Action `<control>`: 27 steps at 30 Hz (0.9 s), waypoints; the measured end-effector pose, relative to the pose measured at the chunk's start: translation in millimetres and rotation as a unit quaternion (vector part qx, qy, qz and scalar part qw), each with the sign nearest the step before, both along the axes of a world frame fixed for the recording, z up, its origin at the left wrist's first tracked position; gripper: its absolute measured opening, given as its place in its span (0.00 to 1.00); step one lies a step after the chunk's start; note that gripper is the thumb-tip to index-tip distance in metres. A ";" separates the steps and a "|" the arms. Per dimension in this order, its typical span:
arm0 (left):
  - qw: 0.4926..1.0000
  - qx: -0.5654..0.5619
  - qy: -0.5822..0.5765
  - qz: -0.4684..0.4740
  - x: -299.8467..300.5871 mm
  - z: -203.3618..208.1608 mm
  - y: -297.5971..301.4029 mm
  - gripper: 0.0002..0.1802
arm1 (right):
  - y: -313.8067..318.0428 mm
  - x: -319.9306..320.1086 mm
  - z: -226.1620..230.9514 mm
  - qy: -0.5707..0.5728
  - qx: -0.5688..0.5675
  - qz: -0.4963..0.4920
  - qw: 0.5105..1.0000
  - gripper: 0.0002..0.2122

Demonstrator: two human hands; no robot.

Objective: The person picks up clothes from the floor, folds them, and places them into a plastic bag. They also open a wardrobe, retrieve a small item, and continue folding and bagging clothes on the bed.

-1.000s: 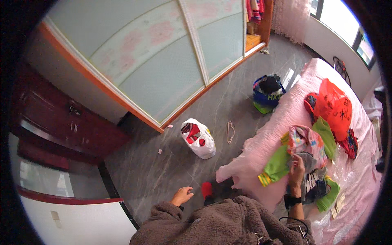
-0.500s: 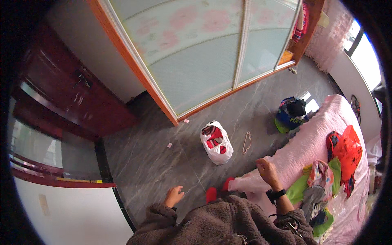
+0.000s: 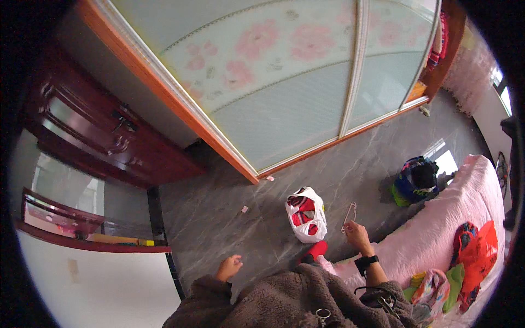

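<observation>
My left hand [image 3: 228,268] hangs over the floor, its fingers loosely apart and nothing in them. Bent fingers close my right hand [image 3: 357,238], which shows nothing in its grasp. In the picture its fingertips overlap the lower end of a pale clothes hanger [image 3: 350,210] lying on the floor. Left of the hanger stands a white plastic bag [image 3: 314,234], open at the top, with red and striped clothes [image 3: 301,210] inside. A red slipper [image 3: 313,252] on my foot shows just below the bag.
A pink-covered bed [image 3: 421,218] runs along the right, with a red-orange garment [image 3: 481,249] and green cloths [image 3: 455,280] on it. A blue-green bag [image 3: 407,183] stands beyond it. Ahead is a sliding-door wardrobe [image 3: 290,104]; a dark red door [image 3: 104,131] is at left.
My view has shifted, and a red-slippered foot is now closer to the white bag. My right hand appears nearer the hanger, which stays on the floor beside the bag.
</observation>
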State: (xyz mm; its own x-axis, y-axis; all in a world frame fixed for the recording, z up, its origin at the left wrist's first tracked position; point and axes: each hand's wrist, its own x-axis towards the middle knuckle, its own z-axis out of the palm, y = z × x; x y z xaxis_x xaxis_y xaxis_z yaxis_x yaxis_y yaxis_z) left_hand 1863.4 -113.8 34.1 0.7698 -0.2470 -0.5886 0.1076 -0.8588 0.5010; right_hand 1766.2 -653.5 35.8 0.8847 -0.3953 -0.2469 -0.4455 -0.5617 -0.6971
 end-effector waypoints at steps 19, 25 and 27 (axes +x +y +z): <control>0.977 -0.061 -0.169 0.112 117.7 -102.6 0.9 0.13 | 55.2 102.7 -106.2 0.116 -0.035 0.138 0.983 0.11; 0.923 -0.237 -0.179 0.243 195.0 -186.2 -33.1 0.11 | 150.3 232.8 -197.8 0.072 0.034 0.175 0.981 0.07; 0.916 -0.243 -0.175 0.267 202.5 -223.1 -37.7 0.13 | 182.8 274.0 -261.0 0.082 -0.015 0.217 0.973 0.07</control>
State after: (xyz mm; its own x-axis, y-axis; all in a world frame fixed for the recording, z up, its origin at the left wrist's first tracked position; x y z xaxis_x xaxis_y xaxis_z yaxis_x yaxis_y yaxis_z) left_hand 2065.9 -151.5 -189.0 0.9777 0.0518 -0.2035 0.2071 -0.3967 0.8943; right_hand 2040.2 -470.6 -225.3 0.9199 -0.0017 -0.3922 -0.2646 -0.7409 -0.6173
